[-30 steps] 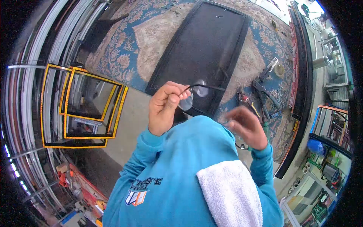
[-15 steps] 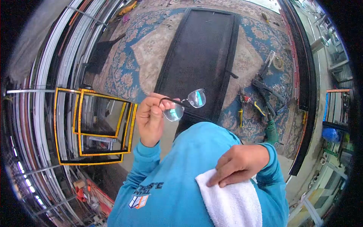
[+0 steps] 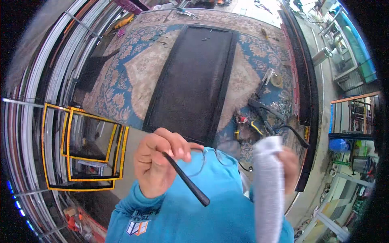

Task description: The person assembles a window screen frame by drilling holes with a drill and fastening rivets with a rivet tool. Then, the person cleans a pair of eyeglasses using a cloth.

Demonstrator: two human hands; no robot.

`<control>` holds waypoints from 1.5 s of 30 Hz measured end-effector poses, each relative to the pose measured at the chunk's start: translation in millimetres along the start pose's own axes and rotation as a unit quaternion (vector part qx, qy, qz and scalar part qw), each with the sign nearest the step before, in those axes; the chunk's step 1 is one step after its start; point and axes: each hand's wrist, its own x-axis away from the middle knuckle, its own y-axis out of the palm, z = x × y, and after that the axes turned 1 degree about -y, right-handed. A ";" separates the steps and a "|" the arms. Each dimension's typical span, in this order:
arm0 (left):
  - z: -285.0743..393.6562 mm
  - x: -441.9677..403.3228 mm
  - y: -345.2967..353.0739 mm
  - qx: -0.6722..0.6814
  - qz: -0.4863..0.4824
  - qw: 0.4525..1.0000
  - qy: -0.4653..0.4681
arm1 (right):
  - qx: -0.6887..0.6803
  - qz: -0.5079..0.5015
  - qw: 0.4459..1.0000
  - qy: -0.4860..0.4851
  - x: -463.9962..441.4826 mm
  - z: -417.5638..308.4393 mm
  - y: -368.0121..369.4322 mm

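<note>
My left hand is closed on a pair of eyeglasses, pinching them near a lens and the hinge. One dark temple arm points down towards me; the clear lenses show against the blue shirt front. To the right, my right hand grips a white towel, which hangs down in a long fold. Motion smears that hand, and the towel partly hides its fingers. The towel and the eyeglasses are apart.
A long black framed panel lies on the patterned carpet. Tools, among them yellow-handled pliers, lie to its right. Yellow-edged frames lean at the left beside stacked metal profiles. Dark profiles line the right side.
The eyeglasses have come lower and nearer to me, turned so a temple arm points my way. My right hand has lifted the towel off my shirt and moved right. The view has tilted up.
</note>
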 end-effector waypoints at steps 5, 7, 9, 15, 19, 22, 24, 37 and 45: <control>22.1 1.3 17.6 0.035 0.060 0.990 -0.126 | -0.018 -0.087 0.979 -0.185 -30.8 -15.3 26.5; 31.2 1.6 18.1 0.052 0.077 0.982 -0.163 | 0.003 -0.102 0.975 -0.197 -32.3 -15.6 27.1; 37.7 2.9 19.1 0.034 0.047 0.987 -0.149 | 0.042 -0.096 0.971 -0.213 -29.6 -17.2 27.8; 53.3 9.7 30.2 0.059 0.022 0.985 -0.158 | 0.083 -0.097 0.952 -0.278 -43.8 -28.9 13.5; 60.5 9.2 41.1 0.114 0.023 0.980 -0.161 | 0.068 -0.061 0.959 -0.267 -47.2 -27.9 14.7; 64.9 8.5 47.4 0.123 0.032 0.976 -0.177 | 0.034 -0.056 0.961 -0.269 -52.7 -21.7 14.7; 67.6 9.3 46.6 0.114 0.026 0.980 -0.162 | -0.056 -0.105 0.966 -0.230 -57.4 -21.8 16.8; 75.7 6.8 47.8 0.179 0.013 0.971 -0.158 | -0.286 -0.167 0.932 -0.144 -60.7 -7.6 24.7; 75.5 6.9 42.1 0.182 0.008 0.962 -0.204 | -0.254 -0.153 0.934 -0.198 -57.0 0.9 22.0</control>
